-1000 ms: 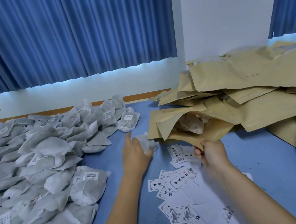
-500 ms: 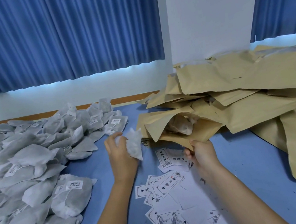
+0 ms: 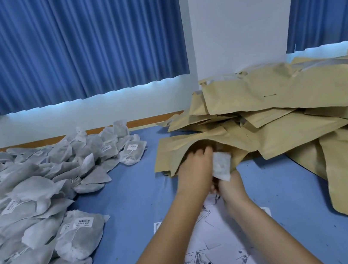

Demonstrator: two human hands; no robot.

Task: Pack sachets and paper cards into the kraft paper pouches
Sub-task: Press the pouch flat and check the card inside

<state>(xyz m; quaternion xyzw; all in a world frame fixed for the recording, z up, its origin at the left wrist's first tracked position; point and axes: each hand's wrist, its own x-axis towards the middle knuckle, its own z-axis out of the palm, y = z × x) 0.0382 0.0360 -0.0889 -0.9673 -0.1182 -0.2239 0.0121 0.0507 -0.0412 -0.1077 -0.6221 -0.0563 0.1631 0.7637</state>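
— Two hands meet at one spot, mid-table. What does each one hold?

— The left hand [image 3: 193,170] grips a white sachet [image 3: 221,165] along its thumb side. Its fingers curl down into the open mouth of a kraft pouch [image 3: 203,137].

— And the right hand [image 3: 232,188]?

— It sits just below, at the pouch's lower lip and touching the left hand. The sachet covers its fingers, so I cannot tell whether they pinch the paper.

— Where is the sachet, exactly?

— At the pouch's mouth, upright, with its lower corner outside, over the right hand.

— And the pouch?

— It lies flat on the blue table [image 3: 132,194], at the front of a loose pile of pouches [image 3: 286,92] stacked to the right.

— The rest of the stock?

— A heap of sachets [image 3: 31,194], some with barcode labels, fills the left side. Paper cards [image 3: 219,242] lie scattered under the forearms. Blue curtains [image 3: 65,46] hang behind.
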